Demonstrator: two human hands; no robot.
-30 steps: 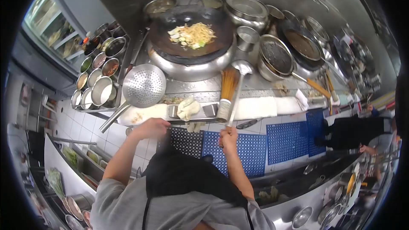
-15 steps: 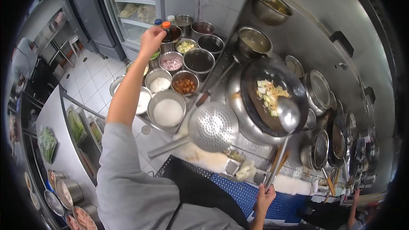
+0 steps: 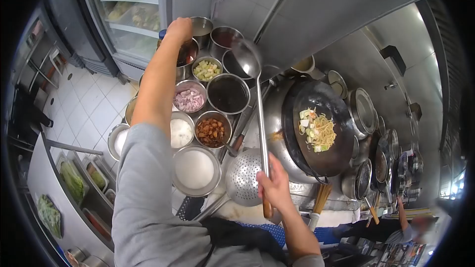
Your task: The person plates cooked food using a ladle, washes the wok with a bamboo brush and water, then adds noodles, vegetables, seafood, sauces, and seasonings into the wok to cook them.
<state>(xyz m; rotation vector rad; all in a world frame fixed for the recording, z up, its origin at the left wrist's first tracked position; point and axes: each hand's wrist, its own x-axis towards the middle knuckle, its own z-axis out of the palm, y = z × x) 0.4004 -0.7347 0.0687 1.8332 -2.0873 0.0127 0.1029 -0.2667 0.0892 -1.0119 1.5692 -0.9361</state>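
Observation:
My right hand [image 3: 274,183] is wrapped round the long handle of a steel ladle [image 3: 261,118]. Its blurred bowl is raised beside the dark-filled pots at the back. My left hand [image 3: 181,28] reaches forward with closed fingers, above a pot of dark sauce [image 3: 188,54] and beside a blue-capped bottle [image 3: 162,34]. What it grips is hidden behind the hand. To the right, noodles [image 3: 324,132] and pale chopped pieces [image 3: 307,118] lie in a black wok [image 3: 326,163].
Pots hold diced green pieces [image 3: 207,70], chopped pink pieces [image 3: 188,100], brown chunks [image 3: 211,132] and white contents [image 3: 194,169]. A perforated strainer [image 3: 243,178] lies near my right hand. A bamboo brush [image 3: 320,200] stands below the wok. Another person's arm [image 3: 402,212] shows at lower right.
The ladle has left the wok and swung up and left towards the pots. My left hand has moved forward over the bottles, and the orange cap is now out of sight.

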